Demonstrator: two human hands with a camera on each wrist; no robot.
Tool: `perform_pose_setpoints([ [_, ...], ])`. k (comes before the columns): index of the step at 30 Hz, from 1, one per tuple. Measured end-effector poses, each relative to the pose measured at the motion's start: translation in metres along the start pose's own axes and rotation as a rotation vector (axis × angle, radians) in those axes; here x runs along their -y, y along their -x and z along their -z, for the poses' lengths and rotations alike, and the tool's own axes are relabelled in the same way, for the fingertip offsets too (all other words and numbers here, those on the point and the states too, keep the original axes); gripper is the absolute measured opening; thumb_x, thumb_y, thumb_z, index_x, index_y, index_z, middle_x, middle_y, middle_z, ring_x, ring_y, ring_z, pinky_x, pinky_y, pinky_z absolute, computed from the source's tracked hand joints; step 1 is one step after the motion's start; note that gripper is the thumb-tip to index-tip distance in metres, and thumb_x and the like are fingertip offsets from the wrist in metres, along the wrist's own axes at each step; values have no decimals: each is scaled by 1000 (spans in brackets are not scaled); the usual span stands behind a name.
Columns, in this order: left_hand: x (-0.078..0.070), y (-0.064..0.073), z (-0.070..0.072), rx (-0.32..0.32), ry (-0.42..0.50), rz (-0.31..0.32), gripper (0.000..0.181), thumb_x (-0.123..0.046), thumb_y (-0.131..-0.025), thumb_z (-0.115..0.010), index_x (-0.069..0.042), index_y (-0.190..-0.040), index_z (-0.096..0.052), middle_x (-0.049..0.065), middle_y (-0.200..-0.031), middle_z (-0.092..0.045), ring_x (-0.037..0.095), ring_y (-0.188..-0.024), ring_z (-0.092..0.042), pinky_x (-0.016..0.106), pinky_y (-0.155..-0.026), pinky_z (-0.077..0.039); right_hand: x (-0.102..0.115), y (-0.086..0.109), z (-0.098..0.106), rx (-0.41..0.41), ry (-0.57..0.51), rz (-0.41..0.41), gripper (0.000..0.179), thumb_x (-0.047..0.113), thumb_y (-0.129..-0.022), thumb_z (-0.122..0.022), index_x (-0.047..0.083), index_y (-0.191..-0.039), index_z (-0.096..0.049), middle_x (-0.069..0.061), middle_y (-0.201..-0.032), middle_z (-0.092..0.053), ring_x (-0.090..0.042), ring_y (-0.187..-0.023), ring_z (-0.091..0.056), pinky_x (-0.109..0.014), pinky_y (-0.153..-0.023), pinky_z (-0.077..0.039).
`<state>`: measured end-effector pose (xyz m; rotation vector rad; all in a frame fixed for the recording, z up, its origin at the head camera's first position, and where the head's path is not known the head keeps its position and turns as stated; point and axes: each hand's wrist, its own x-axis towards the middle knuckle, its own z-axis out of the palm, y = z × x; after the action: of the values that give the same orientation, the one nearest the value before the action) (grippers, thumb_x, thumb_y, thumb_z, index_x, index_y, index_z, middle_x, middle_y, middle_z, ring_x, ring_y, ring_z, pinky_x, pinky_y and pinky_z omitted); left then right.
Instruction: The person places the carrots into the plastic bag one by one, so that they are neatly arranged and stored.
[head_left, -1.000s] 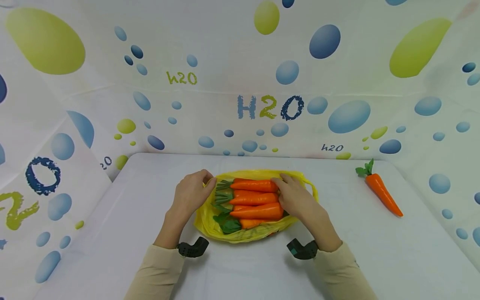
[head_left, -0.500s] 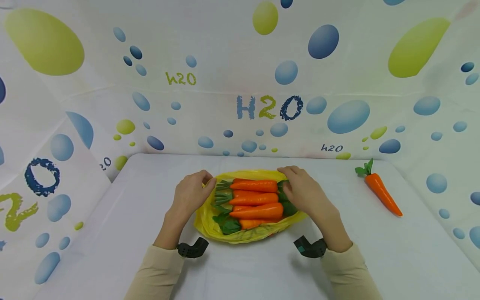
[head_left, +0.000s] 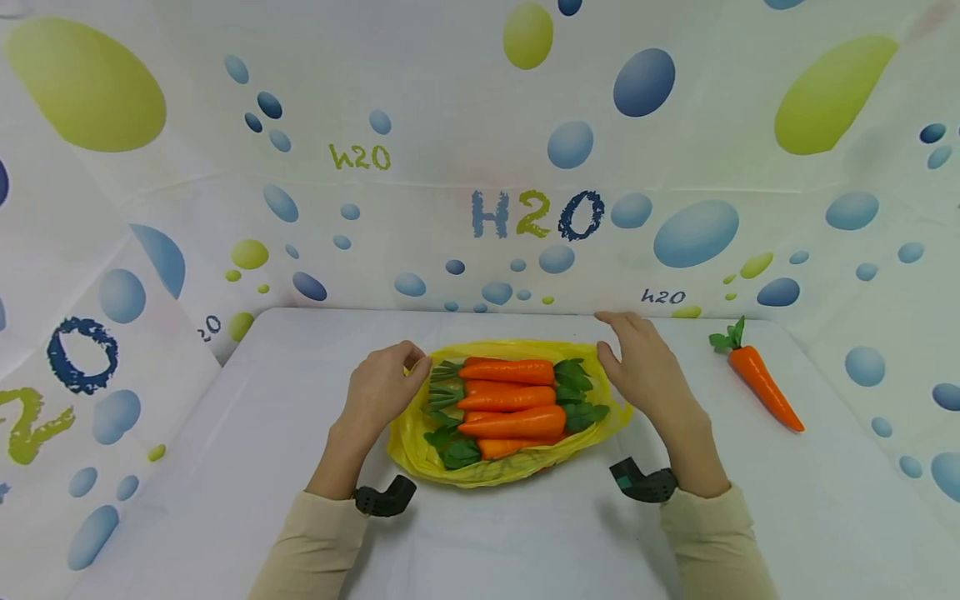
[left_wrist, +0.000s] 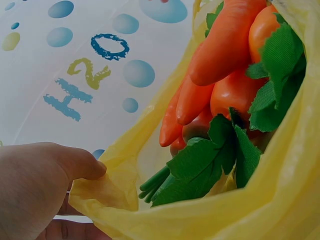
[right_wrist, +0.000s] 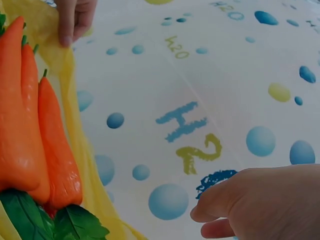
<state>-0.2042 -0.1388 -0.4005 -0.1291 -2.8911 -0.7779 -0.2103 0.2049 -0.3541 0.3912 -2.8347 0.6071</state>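
A yellow plastic bag [head_left: 408,450] lies on the white table with its mouth spread wide. Several orange carrots [head_left: 513,398] with green leaves are stacked inside it. My left hand [head_left: 384,382] pinches the bag's left rim between thumb and fingers, as the left wrist view [left_wrist: 50,185] shows from close up. At the bag's right edge my right hand [head_left: 648,362] hovers with relaxed fingers, holding nothing. In the right wrist view its thumb and a finger [right_wrist: 215,205] are apart from the bag.
One more carrot [head_left: 767,387] with a leafy top lies by itself on the right side of the table [head_left: 187,500]. Behind the table hangs a white cloth [head_left: 450,100] printed with blue and green drops.
My right hand has drawn back from the carrots and moved right, past the bag's right edge, uncovering green leaves there. My left hand keeps its hold on the rim.
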Motion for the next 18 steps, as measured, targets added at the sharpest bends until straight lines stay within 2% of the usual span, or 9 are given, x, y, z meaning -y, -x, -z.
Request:
perform_pose_setpoints([
  [10,-1,0,0,2,-1,-1,29,-32,-99,-57,-8,-110,-70,9,-103,-75,22,-84,-65,40,-78,-59,-7,1,10,-8,-9,-52,49,16,-100,-55,3,-146,-47,-23,-147,-48,-43,-132,-47,-61,-110,-41],
  [18,0,0,-1,7,0,5,29,-32,-99,-57,-8,-110,-70,9,-103,-75,22,-85,-65,40,-79,-59,-15,2,14,-30,-9,-55,48,16,-100,-54,2,-146,-47,-24,-146,-49,-42,-125,-51,-61,-106,-44],
])
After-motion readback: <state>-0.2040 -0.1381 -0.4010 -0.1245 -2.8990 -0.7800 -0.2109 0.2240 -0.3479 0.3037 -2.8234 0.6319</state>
